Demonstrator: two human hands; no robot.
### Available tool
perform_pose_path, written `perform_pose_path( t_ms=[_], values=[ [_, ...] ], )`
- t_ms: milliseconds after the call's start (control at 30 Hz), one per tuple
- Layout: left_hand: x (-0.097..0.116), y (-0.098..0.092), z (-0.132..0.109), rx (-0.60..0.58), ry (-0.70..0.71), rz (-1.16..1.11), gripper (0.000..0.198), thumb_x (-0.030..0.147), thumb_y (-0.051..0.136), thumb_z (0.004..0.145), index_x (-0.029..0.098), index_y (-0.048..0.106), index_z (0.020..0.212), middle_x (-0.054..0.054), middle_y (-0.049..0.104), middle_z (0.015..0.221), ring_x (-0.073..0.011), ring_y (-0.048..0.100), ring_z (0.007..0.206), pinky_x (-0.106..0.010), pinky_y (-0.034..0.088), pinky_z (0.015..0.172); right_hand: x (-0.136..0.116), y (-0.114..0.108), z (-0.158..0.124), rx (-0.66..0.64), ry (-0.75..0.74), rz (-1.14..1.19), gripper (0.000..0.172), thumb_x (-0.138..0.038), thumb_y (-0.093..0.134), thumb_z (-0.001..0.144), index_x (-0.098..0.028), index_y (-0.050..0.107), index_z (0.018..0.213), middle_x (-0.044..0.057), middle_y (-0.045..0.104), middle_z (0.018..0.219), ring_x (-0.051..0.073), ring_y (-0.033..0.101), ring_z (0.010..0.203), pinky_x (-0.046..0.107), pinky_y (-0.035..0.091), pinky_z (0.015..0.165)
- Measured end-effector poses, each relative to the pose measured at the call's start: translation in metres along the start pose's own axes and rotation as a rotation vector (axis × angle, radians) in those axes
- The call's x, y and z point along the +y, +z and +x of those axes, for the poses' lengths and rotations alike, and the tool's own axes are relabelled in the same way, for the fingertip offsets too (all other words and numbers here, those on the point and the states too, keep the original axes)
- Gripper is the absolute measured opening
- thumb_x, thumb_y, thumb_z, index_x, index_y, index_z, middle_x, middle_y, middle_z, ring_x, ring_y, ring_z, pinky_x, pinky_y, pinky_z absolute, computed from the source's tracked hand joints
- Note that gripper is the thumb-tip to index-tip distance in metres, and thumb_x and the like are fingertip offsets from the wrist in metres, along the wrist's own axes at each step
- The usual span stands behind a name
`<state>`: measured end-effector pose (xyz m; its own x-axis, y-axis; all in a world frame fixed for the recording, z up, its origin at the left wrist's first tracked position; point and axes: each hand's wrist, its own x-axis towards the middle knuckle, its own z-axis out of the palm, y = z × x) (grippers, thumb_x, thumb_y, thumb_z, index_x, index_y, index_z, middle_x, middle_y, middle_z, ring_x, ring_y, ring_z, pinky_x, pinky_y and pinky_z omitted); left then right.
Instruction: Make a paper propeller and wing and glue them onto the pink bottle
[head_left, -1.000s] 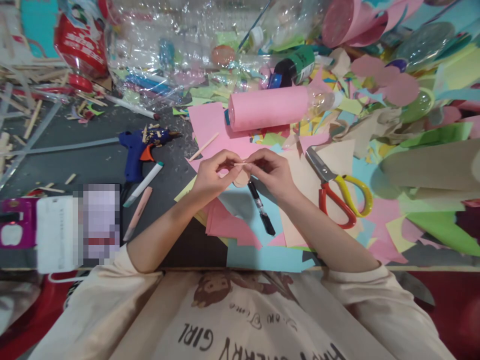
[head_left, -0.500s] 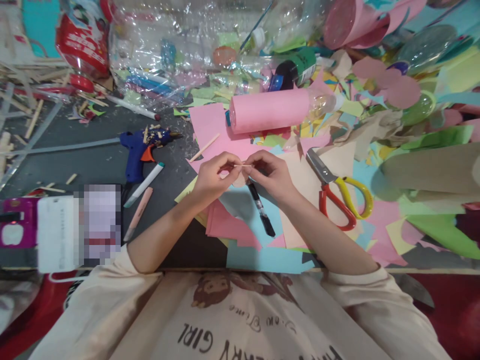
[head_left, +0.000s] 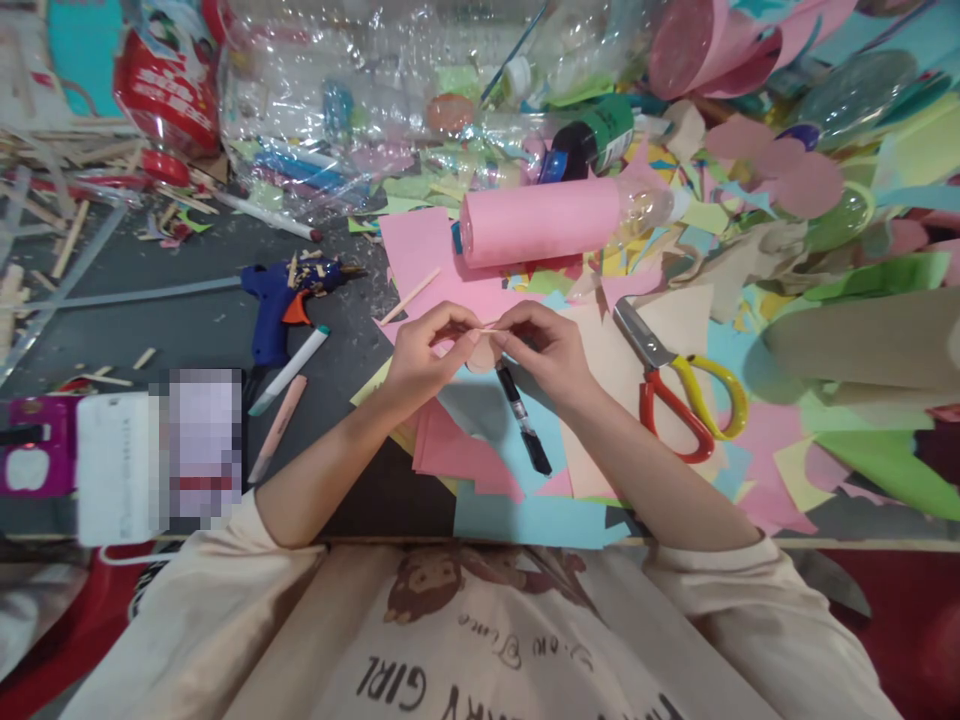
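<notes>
My left hand (head_left: 433, 352) and my right hand (head_left: 546, 350) meet over the paper at the middle of the table, thumbs and forefingers pinched. Between their fingertips is a small, thin, pale strip (head_left: 491, 332), held level; I cannot make out whether it is paper or wood. Just below the fingers shows a pale round paper piece (head_left: 481, 362), partly covered. A black marker (head_left: 523, 415) lies slanted on light blue paper (head_left: 480, 400), beneath my right hand. To the right rest scissors (head_left: 675, 380) with one red and one yellow handle.
A blue glue gun (head_left: 274, 310), a white marker (head_left: 289, 370) and a pink pen (head_left: 277, 428) lie left. Beyond my hands are a thin wooden stick (head_left: 411, 296) and a pink-wrapped bottle (head_left: 540, 222). Paper scraps and plastic bottles crowd the back and right.
Both hands stay almost in place, still pinching the thin strip. Only the fingertips shift slightly. Other things remain where they were.
</notes>
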<state>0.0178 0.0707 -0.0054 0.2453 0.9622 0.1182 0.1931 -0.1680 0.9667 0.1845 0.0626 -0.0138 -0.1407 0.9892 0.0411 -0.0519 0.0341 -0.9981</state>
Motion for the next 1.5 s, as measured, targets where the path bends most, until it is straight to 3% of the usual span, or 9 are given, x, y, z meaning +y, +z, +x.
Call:
perform_pose_path(
  t_ms=[333,600,967,1200,1500],
  values=[
    [0.0047,-0.0003,-0.0008,-0.009,-0.009,0.023,0.01,0.026,0.057,0.081,0.02,0.056,0.073,0.002,0.062,0.069,-0.0095,0.058,0.063,-0.021,0.05,0.06,0.0018,-0.0006,0.0004,-0.031,0.01,-0.032,0.034,-0.054,0.073,0.077,-0.021,0.065,0.076,-0.002,0.061,0.072,0.011,0.058,0.06,0.03,0.049,0.062],
    [-0.0026,0.0009,-0.001,-0.005,0.017,0.066,0.011,0.03,0.06,0.082,0.021,0.06,0.076,0.002,0.064,0.07,-0.0097,0.061,0.064,-0.022,0.049,0.06,0.0003,0.0003,0.0,-0.033,0.049,0.021,0.025,-0.044,0.074,0.078,-0.02,0.067,0.078,-0.002,0.062,0.071,0.01,0.059,0.06,0.028,0.048,0.061],
    [-0.003,0.0014,-0.0026,0.0,0.019,0.155,0.011,0.03,0.059,0.081,0.02,0.061,0.076,0.0,0.066,0.073,-0.011,0.058,0.065,-0.023,0.048,0.064,-0.0001,0.0009,0.0003,-0.044,0.034,0.023,0.033,-0.052,0.073,0.076,-0.02,0.064,0.076,-0.002,0.064,0.071,0.009,0.058,0.056,0.027,0.05,0.057],
    [-0.0037,0.0014,-0.0027,-0.005,0.046,0.153,0.011,0.029,0.06,0.082,0.02,0.062,0.076,0.0,0.067,0.072,-0.0112,0.057,0.064,-0.023,0.047,0.063,0.0043,-0.0001,0.0006,-0.034,-0.031,0.018,0.026,-0.044,0.074,0.078,-0.019,0.066,0.075,-0.002,0.063,0.069,0.01,0.058,0.058,0.028,0.048,0.06],
    [-0.0018,-0.0002,-0.0006,0.023,0.047,0.086,0.01,0.027,0.058,0.082,0.019,0.059,0.075,0.001,0.063,0.07,-0.0093,0.057,0.062,-0.021,0.047,0.061,0.0014,0.0001,0.0002,-0.002,0.054,0.094,0.014,-0.029,0.074,0.076,-0.019,0.065,0.077,-0.004,0.063,0.069,0.009,0.059,0.057,0.026,0.049,0.058]
  ],
)
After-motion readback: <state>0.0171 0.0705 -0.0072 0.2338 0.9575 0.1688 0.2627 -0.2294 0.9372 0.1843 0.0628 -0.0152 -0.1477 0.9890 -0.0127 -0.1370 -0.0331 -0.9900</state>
